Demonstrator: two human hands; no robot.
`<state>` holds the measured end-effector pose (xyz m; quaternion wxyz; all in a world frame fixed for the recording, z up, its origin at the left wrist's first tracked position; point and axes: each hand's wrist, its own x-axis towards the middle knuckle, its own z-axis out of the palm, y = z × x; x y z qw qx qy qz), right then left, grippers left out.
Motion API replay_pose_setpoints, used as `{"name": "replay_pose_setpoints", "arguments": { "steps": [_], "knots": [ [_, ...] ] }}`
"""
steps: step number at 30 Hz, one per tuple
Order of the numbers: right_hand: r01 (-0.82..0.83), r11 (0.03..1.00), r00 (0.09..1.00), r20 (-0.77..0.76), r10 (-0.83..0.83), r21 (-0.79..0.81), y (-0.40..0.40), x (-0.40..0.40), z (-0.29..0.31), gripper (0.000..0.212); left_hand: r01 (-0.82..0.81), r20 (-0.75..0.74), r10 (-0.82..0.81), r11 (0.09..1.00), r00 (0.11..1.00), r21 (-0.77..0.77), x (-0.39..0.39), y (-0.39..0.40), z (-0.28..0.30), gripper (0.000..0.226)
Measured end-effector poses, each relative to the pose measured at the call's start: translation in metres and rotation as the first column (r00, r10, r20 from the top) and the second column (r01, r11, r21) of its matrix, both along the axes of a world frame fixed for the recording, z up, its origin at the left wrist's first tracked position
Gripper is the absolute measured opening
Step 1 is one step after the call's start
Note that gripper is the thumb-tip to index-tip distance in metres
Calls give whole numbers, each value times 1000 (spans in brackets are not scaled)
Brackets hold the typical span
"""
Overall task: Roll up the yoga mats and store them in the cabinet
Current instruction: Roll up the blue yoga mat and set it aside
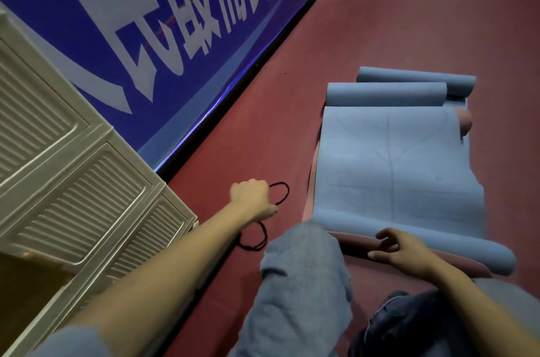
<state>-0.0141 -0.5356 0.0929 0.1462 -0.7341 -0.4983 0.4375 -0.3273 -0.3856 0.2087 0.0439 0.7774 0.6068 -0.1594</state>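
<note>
Crouched on the dark red floor, one knee in grey-blue trousers raised in the middle of the view. Left hand reached out to the left of the knee, fingers curled and closed on a black cord, one loop of it showing just past the knuckles, another loop lying on the floor under the forearm. Right hand resting with loosely bent, spread fingers on the near rolled end of the yoga mats, holding nothing firmly as far as can be told. Blue yoga mat spread partly flat on the floor ahead and to the right, faint alignment lines on its face, its far end curled into a roll, its near end curled under beside the right hand. A reddish-pink mat lying beneath it, showing along the left edge, at the far right corner and as a rolled edge under the right hand. A second blue roll lying just behind the first mat's far curl, touching it. Cream cabinet with ribbed panel doors standing at the left, near the left forearm, doors closed. Blue banner with large white characters running along the wall behind, meeting the floor at a dark edge.
</note>
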Motion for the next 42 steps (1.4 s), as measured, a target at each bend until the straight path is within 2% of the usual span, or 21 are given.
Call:
{"name": "replay_pose_setpoints", "arguments": {
  "steps": [3,6,10,15,19,22,29,31,33,34,35,38,40,42],
  "knots": [
    [-94,987,978,176,117,-134,6,18,-11,44,125,100,-124,992,987,-4,59,0,-2,49],
    [-109,965,953,252,169,-238,13,32,-15,45,256,164,-245,965,956,-51,115,-4,-18,48],
    [-86,951,955,249,164,-297,27,50,-17,40,357,158,-333,920,929,-160,159,-9,-60,43],
    [-25,931,959,253,125,-363,50,79,-33,44,251,-42,-295,871,954,-422,159,6,-124,36],
    [-16,920,967,228,113,-391,73,85,-43,43,300,3,-326,866,945,-401,181,33,-163,34],
    [-21,925,979,178,95,-379,90,79,-47,51,338,25,-356,859,934,-384,203,54,-205,34],
    [-36,946,995,79,64,-321,117,67,-45,63,362,18,-389,837,921,-409,244,87,-291,55],
    [-35,951,997,59,55,-308,118,66,-43,66,414,31,-445,802,895,-430,253,90,-313,76],
    [-47,944,996,55,69,-327,117,68,-43,70,428,34,-480,745,877,-512,258,87,-333,99],
    [-59,938,995,60,84,-341,116,69,-44,69,406,17,-478,724,878,-557,260,86,-338,101],
    [-68,933,993,68,98,-352,115,71,-45,67,370,-10,-468,711,884,-599,261,84,-340,95],
    [-65,924,992,79,102,-377,114,76,-51,62,308,-44,-474,637,880,-707,264,81,-331,56],
    [-46,929,989,111,94,-368,113,76,-57,60,336,-8,-489,612,872,-716,266,78,-318,39],
    [-35,941,978,184,102,-336,110,74,-63,57,405,22,-530,620,848,-672,271,76,-296,33]
  ]
}}
